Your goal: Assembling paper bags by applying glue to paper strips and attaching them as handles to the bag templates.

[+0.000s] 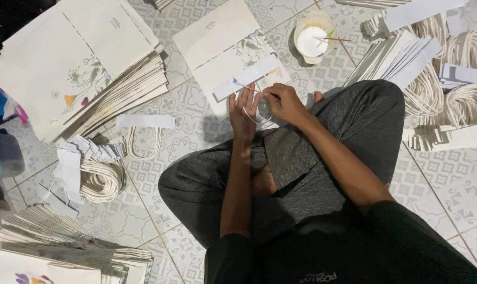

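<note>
We see a white cord loop (pixel 254 108) held between the two hands, just below a white paper strip (pixel 247 77) that lies across a flat paper bag (pixel 217 39) on the tiled floor (pixel 449 179). The bag is cream with a small flower print near its lower edge. Beyond it, a round white cup (pixel 313 37) holds a white paste with a thin stick (pixel 333 38) resting in it. The cord is thin, pale and curved into a loop, its upper ends reaching toward the strip. Our left hand (pixel 243 113) is half open, fingers upright, with the cord running against its fingers. Our right hand (pixel 283 102) is curled narrow, pinching the cord at the fingertips. Both hands hover above our crossed legs in grey trousers (pixel 312 158). To the left lie a tall stack of printed bags (pixel 80 68) and a bundle of cord handles (pixel 99 179) with white strips; more handles (pixel 449 79) are piled on the right.
</note>
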